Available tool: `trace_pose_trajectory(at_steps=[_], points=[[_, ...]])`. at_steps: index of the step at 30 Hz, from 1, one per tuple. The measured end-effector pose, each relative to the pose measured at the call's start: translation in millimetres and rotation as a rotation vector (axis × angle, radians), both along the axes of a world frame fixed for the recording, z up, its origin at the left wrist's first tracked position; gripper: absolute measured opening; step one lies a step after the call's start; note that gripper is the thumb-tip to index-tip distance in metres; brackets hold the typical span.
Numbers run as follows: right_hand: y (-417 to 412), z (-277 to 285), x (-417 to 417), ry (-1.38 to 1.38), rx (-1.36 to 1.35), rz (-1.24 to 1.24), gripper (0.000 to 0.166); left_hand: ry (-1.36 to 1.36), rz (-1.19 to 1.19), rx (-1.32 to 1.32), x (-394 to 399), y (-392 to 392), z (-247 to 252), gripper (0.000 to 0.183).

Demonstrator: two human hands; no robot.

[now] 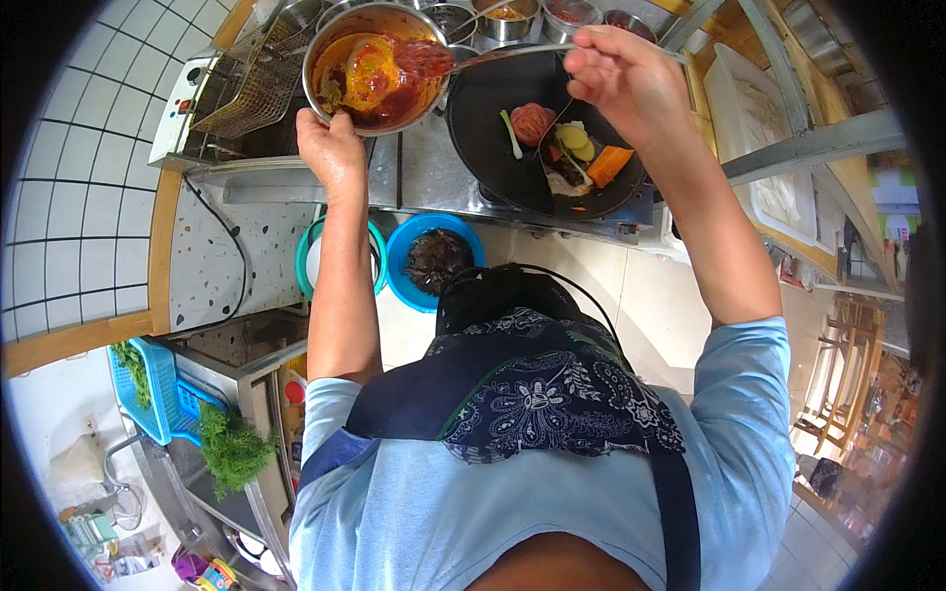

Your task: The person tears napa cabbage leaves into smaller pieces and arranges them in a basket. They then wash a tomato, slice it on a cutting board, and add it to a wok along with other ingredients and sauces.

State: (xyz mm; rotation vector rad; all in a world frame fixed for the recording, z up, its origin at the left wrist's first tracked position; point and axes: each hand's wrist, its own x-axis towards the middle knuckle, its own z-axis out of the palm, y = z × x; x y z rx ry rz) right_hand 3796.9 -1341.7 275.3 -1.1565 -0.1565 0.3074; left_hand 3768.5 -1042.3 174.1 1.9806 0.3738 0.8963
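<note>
My left hand (pixel 332 148) grips the near rim of a steel bowl (pixel 436 103) that is tilted so its inside shows. Red, oily sauce (pixel 362 74) coats the bowl's wall and pools at the bottom. In my right hand (pixel 621 74) is the handle of a long metal spoon (pixel 510 53); its head, heaped with red paste (pixel 425 59), is over the bowl's right side. Below the handle stands a dark divided pan (pixel 480 140). Its left half holds a pinkish-red round piece (pixel 532 123) and a scallion stalk (pixel 511 134). Ginger slices (pixel 575 139) and a carrot piece (pixel 610 165) lie in the right half.
Behind the pan stand several steel containers (pixel 505 22) of seasonings. Wire fryer baskets (pixel 251 89) are at the left. On the floor sit a blue basin (pixel 399 273) of dark contents and a green-rimmed one (pixel 303 258). A metal frame bar (pixel 813 148) crosses at the right.
</note>
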Motion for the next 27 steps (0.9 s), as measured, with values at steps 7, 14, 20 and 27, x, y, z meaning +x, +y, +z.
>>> trace_pose_trajectory(at_steps=[7,14,20,27], points=[[-30,-13,-32,-0.155,-0.185,-0.104,0.019,-0.027,0.045,0.027,4,-3,-3,0.008],[-28,-95,-56,-1.249,-1.143,0.153,0.016,-0.022,0.06,-0.026,13,1,-12,0.012],[-30,-96,-66,-1.44,-1.299,0.139,0.013,-0.057,0.06,0.077,7,-10,-2,0.011],[-28,-92,-63,-1.362,-1.276,0.214,0.022,-0.108,0.054,0.031,9,-2,-6,0.011]])
